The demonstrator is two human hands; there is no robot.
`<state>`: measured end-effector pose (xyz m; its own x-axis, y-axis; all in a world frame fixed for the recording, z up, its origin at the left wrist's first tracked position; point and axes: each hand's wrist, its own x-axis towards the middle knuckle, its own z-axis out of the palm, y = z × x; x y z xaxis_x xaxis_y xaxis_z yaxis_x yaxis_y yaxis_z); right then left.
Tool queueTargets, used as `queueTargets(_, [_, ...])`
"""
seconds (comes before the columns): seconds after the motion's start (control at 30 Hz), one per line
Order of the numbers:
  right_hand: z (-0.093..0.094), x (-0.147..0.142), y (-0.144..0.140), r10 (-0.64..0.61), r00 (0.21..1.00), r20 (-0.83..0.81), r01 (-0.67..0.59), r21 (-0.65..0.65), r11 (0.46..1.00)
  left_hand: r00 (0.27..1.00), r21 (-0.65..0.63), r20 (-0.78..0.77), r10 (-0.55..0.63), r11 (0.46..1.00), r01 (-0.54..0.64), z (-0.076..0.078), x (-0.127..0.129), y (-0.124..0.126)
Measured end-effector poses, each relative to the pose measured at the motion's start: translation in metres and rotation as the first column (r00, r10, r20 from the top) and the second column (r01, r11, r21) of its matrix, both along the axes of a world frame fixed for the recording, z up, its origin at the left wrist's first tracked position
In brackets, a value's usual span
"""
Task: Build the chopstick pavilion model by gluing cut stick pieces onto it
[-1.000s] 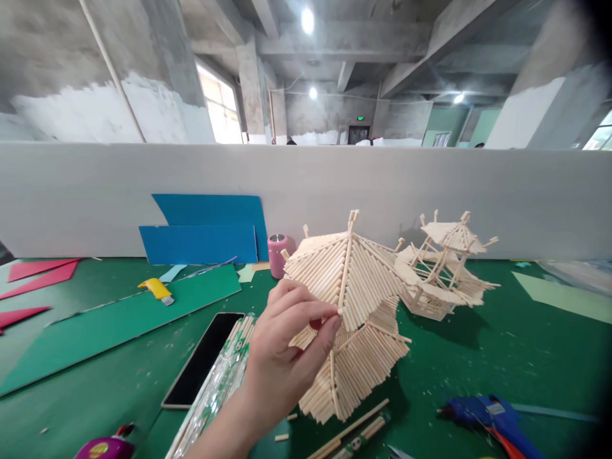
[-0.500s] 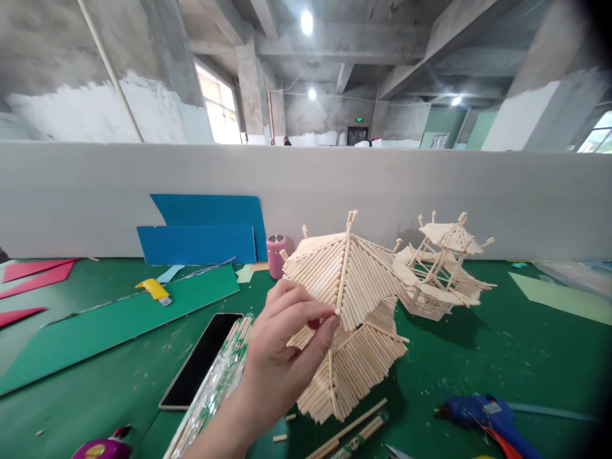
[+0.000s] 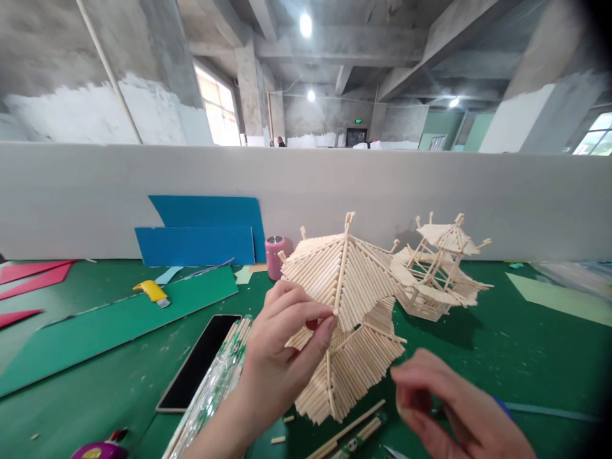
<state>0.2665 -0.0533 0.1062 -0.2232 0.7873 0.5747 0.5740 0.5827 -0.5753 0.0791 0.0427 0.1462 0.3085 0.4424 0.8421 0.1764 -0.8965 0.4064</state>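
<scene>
L hand (image 3: 280, 357) pinches the stick pagoda roof (image 3: 347, 306) at its eave, tilting it for access to the underside; R hand (image 3: 447, 405), blurred, fingers loosely curled w/ grip indeterminate, hovers near loose sticks (image 3: 351, 433).

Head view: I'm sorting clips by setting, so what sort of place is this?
Probably a craft workbench in a bare industrial hall. A green mat holds stick pagoda models, coloured card and a yellow knife; behind a grey partition are raw concrete beams.

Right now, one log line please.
left hand: pinching stick pagoda roof edge | right hand: blurred, beside pagoda base, grip unclear
</scene>
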Motion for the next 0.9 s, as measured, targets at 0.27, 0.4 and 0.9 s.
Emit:
queueTargets(0.27, [0.057, -0.027, 0.051, 0.069, 0.932, -0.355, -0.046, 0.072, 0.996, 1.0, -0.015, 0.0, -0.004, 1.0, 0.004, -0.002, -0.002, 0.0])
queueTargets(0.4, [0.06, -0.035, 0.06, 0.123, 0.93, -0.348, -0.117, 0.038, 0.992, 1.0, -0.003, 0.004, -0.004, 1.0, 0.004, -0.001, -0.002, -0.001])
queueTargets(0.9, [0.055, -0.034, 0.067, 0.191, 0.9, -0.391, -0.226, -0.043, 0.973, 1.0, -0.007, 0.006, 0.01, 1.0, -0.01, 0.001, -0.001, 0.0])
